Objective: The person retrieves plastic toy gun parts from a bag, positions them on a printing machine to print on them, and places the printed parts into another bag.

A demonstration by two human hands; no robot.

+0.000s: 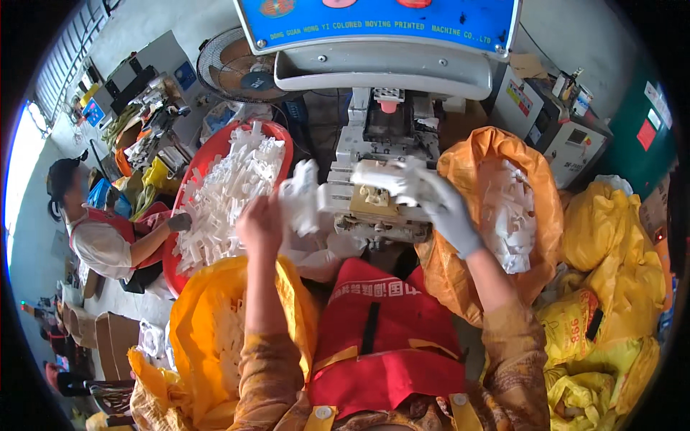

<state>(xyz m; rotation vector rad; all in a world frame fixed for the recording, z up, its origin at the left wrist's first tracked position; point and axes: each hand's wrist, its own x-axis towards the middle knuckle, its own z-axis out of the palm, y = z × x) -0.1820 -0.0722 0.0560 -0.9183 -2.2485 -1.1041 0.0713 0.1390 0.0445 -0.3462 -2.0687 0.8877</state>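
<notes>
My left hand (260, 224) is bare and closed, raised in front of the red tub. Beside its fingers a white plastic piece (300, 197) sticks out to the right, blurred by motion. My right hand (449, 215) wears a grey glove and reaches over the machine's printing fixture (372, 200). Its fingers are closed on another white plastic piece (384, 178), also smeared, held above the fixture's tan block. The exact shape of both pieces is hard to make out. A pink printing pad (389, 106) hangs farther back on the machine.
A red tub (289, 140) heaped with white pieces stands left, where a co-worker's gloved hand (180, 222) rests. Orange sack (543, 194) with white pieces stands right; yellow sack (188, 309) stands near left. The machine's blue panel (381, 18) overhangs the far side.
</notes>
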